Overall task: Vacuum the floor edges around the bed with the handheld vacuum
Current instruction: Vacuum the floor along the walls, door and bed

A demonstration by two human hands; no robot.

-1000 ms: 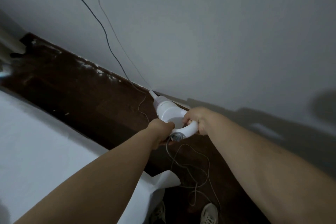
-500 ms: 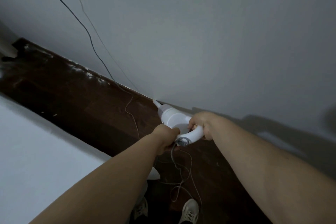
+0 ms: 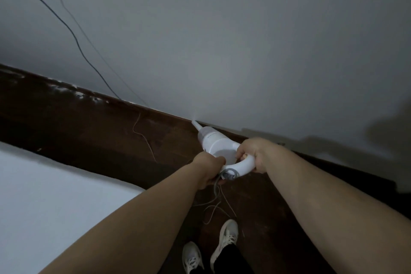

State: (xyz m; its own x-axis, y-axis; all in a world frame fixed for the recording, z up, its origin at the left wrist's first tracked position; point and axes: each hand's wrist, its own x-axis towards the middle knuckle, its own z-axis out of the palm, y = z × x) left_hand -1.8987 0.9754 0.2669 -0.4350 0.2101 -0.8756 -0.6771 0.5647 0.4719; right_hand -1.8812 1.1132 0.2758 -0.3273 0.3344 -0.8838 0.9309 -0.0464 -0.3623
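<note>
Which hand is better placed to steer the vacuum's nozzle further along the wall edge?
Right. The right hand grips the handheld vacuum at its looped handle, on the wall side. The left hand holds lower down, by the cord.

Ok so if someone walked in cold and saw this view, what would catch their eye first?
Probably the white handheld vacuum at centre, gripped by both hands, the left hand at the rear of its loop handle and the right hand on the handle's right side, its thin nozzle poked into the seam where the dark wooden floor meets the grey wall. Next, the dark cable trailing down the wall on the left, and the white bed at lower left.
</note>
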